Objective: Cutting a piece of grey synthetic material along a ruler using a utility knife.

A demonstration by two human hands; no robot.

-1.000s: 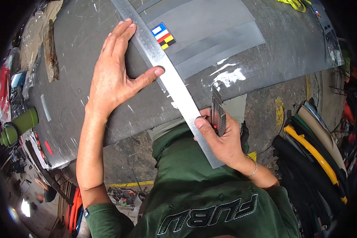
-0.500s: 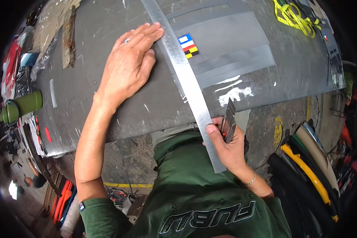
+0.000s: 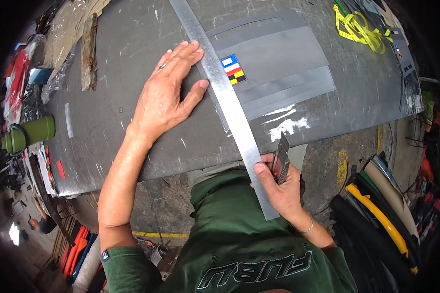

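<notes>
A long metal ruler [image 3: 226, 100] lies slantwise over the table and sticks out past its near edge toward me. It lies along the left side of a flat grey sheet piece [image 3: 293, 49] with a slot, a lower band and a coloured flag patch [image 3: 233, 69]. My left hand [image 3: 168, 95] rests palm down left of the ruler, fingers stretched out and thumb spread, the fingertips by its edge. Closed around the ruler's near end, my right hand [image 3: 283, 190] also holds a snap-off utility knife [image 3: 281, 154], blade end pointing up.
The dark table [image 3: 146, 29] has a scuffed top. A yellow measuring tape [image 3: 359, 31] lies at the far right, a rough strip [image 3: 89, 51] at the far left. A green bottle [image 3: 36, 129] is at the left. Rolls of material [image 3: 381, 215] stand at lower right.
My left thumb has spread away from the fingers toward the ruler, and the hand has shifted a little right. My right hand keeps its hold on ruler and knife. The whole view has shifted slightly.
</notes>
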